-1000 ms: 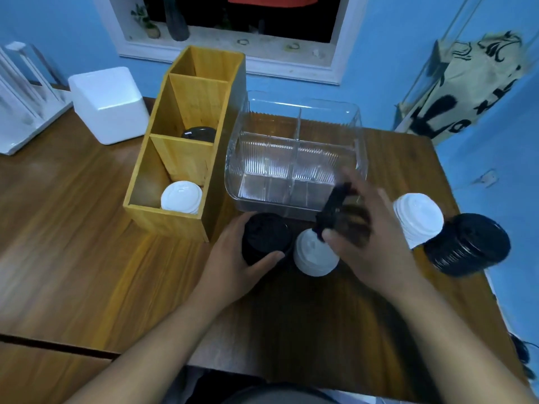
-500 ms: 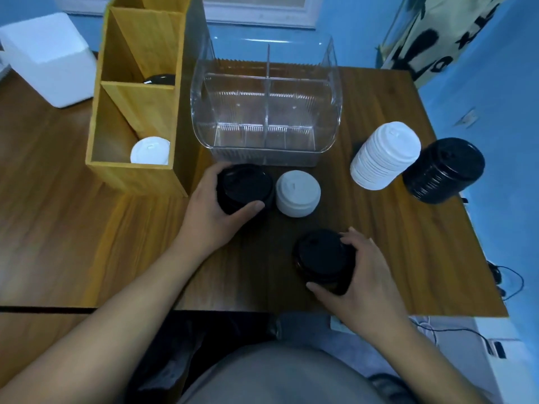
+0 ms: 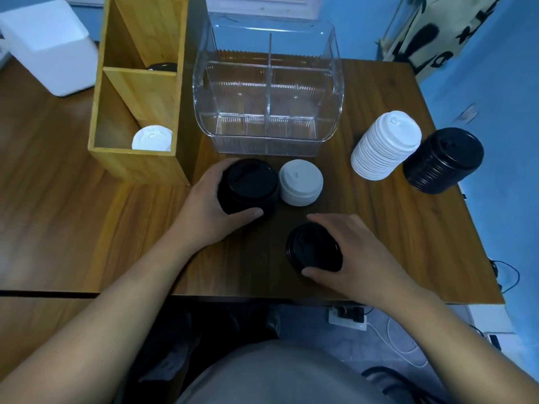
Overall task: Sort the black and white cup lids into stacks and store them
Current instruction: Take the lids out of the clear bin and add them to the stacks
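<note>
Head view, looking down over a wooden table (image 3: 379,228). Left hand (image 3: 210,212) curled round a short black lid stack (image 3: 248,185), thumb on the near side, fingers wrapped over the far-left edge, stack standing upright on the table. Right hand (image 3: 358,252) cupped round a second, smaller black lid pile (image 3: 315,247) nearer the body, thumb under its near edge, fingers arched over the far side; whether lifted or resting on the wood, cannot tell. Just right of the left hand's stack, touching or nearly so, a short white lid stack (image 3: 301,182), held by neither hand. Further right of the right hand and beyond it, a tall white lid stack (image 3: 385,145) leaning to the right, and just beside that a tall black lid stack (image 3: 443,160), likewise tilted, close to the table's right edge. Beyond the left hand, a wooden divided box (image 3: 137,83): white lids (image 3: 151,138) in the nearest compartment, a sliver of black lids (image 3: 162,66) showing in the one behind it. Straight ahead of both hands, a clear plastic organiser (image 3: 268,91) with partitions, nothing visible inside. Far left beyond the left hand, a white foam block (image 3: 49,45). Below the table edge, near the right forearm, a white power strip (image 3: 347,317) on the floor.
</note>
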`<state>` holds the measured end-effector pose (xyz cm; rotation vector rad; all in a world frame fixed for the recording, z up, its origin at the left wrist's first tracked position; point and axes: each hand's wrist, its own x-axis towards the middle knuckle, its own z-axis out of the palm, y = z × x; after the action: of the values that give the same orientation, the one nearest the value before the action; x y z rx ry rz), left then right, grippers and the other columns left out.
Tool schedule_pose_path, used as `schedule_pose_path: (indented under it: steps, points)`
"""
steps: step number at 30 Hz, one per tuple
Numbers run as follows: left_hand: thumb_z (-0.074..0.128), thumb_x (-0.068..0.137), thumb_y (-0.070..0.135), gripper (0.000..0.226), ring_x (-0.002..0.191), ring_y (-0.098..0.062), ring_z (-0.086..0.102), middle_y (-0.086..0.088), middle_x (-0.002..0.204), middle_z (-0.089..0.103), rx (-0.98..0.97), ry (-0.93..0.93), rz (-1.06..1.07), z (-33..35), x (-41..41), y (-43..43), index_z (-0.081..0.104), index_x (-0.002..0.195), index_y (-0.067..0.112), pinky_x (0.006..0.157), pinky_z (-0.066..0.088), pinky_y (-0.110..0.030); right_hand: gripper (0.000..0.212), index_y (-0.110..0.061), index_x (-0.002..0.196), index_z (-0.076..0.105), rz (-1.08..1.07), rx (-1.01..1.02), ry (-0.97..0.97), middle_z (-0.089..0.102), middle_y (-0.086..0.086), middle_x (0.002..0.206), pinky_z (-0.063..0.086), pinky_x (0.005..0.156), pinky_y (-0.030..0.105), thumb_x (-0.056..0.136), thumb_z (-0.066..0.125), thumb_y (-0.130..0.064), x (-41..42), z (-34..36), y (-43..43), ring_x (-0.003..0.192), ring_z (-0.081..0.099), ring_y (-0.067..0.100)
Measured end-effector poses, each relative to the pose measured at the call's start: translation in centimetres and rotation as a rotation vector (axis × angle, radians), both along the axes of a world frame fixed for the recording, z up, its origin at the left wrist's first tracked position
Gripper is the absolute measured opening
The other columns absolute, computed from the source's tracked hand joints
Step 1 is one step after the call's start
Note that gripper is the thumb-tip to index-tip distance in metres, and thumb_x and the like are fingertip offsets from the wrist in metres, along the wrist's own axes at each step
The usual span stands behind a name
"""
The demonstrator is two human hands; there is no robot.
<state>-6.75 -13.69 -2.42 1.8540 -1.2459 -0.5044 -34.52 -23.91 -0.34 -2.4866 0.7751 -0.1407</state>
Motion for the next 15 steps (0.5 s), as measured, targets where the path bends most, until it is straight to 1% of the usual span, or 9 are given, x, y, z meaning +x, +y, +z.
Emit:
schedule_pose_path:
  steps: [2,4,5,7,10,13,14,15]
  points:
    - [0.093,0.066,0.042,0.094,0.127,0.004,0.048,0.016,0.139,0.052,0.014,-0.001,-0.017,0.0,0.0,0.1,0.043,0.144,0.032,0.102,0.037,-0.01,0.088,-0.039,0.151,0.033,0.056,0.077,-0.033,0.04,-0.025,0.145,0.038,0.114,0.036,0.078,0.079,-0.051,-0.2,0.1,-0.5,0.137,0.033,-0.004]
    - [0.094,0.064,0.044,0.096,0.125,0.006,0.047,0.017,0.138,0.051,0.025,-0.008,-0.03,-0.1,0.0,0.1,0.042,0.144,0.034,0.1,0.036,-0.005,0.089,-0.037,0.152,0.034,0.064,0.107,-0.064,0.038,-0.024,0.148,0.035,0.116,0.034,0.077,0.081,-0.049,-0.2,0.1,-0.7,0.14,0.032,-0.003]
    - [0.094,0.064,0.045,0.096,0.125,0.006,0.048,0.016,0.137,0.052,0.027,-0.007,-0.034,-0.1,0.0,0.1,0.042,0.143,0.034,0.1,0.037,-0.007,0.088,-0.035,0.15,0.037,0.063,0.092,-0.069,0.04,-0.023,0.147,0.036,0.115,0.032,0.076,0.081,-0.051,-0.1,0.0,-0.6,0.139,0.034,-0.002]
    - [0.095,0.063,0.046,0.096,0.126,0.003,0.05,0.015,0.136,0.054,0.019,0.005,-0.041,0.0,-0.1,0.1,0.044,0.143,0.03,0.104,0.042,-0.016,0.081,-0.032,0.146,0.046,0.065,0.043,-0.087,0.046,-0.023,0.141,0.04,0.112,0.031,0.076,0.08,-0.053,0.2,0.0,-0.5,0.134,0.04,-0.001]
    - [0.094,0.063,0.046,0.096,0.125,-0.001,0.053,0.013,0.135,0.056,-0.001,0.008,-0.065,0.2,-0.1,0.1,0.046,0.144,0.026,0.106,0.047,-0.027,0.074,-0.033,0.139,0.054,0.053,0.06,-0.165,0.051,-0.023,0.138,0.039,0.11,0.024,0.074,0.08,-0.054,1.3,1.5,-1.0,0.132,0.043,-0.003]
    - [0.09,0.061,0.055,0.098,0.125,-0.001,0.054,0.015,0.133,0.057,-0.003,0.01,-0.086,0.4,-0.1,0.1,0.046,0.144,0.026,0.105,0.049,-0.03,0.07,-0.037,0.14,0.052,0.078,0.03,-0.212,0.046,-0.024,0.144,0.029,0.109,0.014,0.077,0.075,-0.057,4.2,3.8,-2.1,0.134,0.039,-0.004]
    - [0.088,0.061,0.059,0.1,0.125,-0.001,0.054,0.015,0.134,0.057,0.002,0.001,-0.084,0.4,-0.1,0.1,0.045,0.145,0.026,0.105,0.049,-0.03,0.069,-0.038,0.142,0.05,0.095,0.013,-0.194,0.044,-0.023,0.146,0.028,0.11,0.015,0.079,0.073,-0.057,5.6,4.4,-2.6,0.135,0.037,-0.003]
    - [0.087,0.06,0.061,0.101,0.125,-0.002,0.054,0.015,0.134,0.057,0.006,-0.01,-0.077,0.4,-0.1,0.1,0.045,0.146,0.026,0.105,0.049,-0.03,0.068,-0.038,0.144,0.049,0.117,-0.009,-0.17,0.043,-0.021,0.149,0.028,0.111,0.019,0.082,0.072,-0.056,6.9,4.8,-3.0,0.137,0.036,-0.001]
